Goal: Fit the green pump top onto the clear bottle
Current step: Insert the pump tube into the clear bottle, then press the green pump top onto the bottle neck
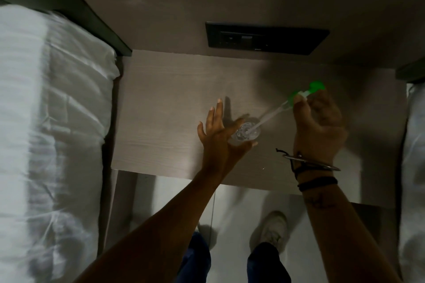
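A clear bottle (249, 132) stands upright on the wooden bedside table (165, 108), seen from above. My right hand (318, 126) pinches the green pump top (308, 92) up and to the right of the bottle. Its clear dip tube (268, 117) slants down to the left, and its tip is at the bottle's mouth. My left hand (220, 133) has its fingers spread beside the bottle's left side, thumb reaching under it; whether it touches the bottle is unclear.
A white bed (50, 133) lies along the left of the table and another white bed edge (414, 167) on the right. A black socket panel (266, 38) sits on the wall behind. My feet (273, 230) stand on the floor below the table's front edge.
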Demonstrator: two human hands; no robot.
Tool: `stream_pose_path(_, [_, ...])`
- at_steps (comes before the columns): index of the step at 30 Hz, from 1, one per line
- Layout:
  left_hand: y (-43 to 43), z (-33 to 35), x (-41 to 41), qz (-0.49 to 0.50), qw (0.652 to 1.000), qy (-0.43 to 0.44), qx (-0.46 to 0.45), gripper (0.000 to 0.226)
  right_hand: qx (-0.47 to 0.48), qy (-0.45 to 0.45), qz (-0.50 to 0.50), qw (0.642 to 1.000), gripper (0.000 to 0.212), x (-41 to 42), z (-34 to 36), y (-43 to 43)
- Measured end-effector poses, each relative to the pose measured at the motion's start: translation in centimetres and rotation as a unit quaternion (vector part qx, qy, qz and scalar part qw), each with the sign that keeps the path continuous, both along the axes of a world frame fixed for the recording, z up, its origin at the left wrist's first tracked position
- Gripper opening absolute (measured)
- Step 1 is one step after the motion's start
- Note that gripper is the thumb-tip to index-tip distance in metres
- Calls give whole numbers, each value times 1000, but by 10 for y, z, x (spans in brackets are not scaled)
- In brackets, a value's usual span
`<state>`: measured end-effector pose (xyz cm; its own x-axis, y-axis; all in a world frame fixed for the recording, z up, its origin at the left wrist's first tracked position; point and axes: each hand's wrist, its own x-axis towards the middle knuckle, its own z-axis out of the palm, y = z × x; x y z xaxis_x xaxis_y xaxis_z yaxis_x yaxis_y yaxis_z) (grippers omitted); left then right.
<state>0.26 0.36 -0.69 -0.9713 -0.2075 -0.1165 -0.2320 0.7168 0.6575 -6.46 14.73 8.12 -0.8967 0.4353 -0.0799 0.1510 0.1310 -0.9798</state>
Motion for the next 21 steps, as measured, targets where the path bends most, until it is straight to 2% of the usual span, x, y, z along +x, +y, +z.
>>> stream_pose_path(4, [-2,-3,-2,-7,1000,20,2,61,84,37,50,995,15,4,2,2])
stream_pose_path(6, [-4,-4,-4,-9,999,31,4,61,155,68,121,978,22,6,6,3])
stream_pose_path(9, [-7,-7,-7,-11,999,42,-2,61,288,99,268,914,30,10,4,3])
stream_pose_path(12, [-4,-10,-5,-13,999,52,-6,57,352,32,367,860,32,16,0,0])
stream_pose_path(14, [2,-16,10,-3,998,58,-7,56,359,9,385,850,31,30,-8,-1])
stream_pose_path(17, [5,-19,11,-3,997,71,-3,56,363,9,373,854,31,24,-11,0])
stream_pose_path(21, [2,-17,5,-6,998,59,-5,58,424,-31,395,814,40,17,-24,-1])
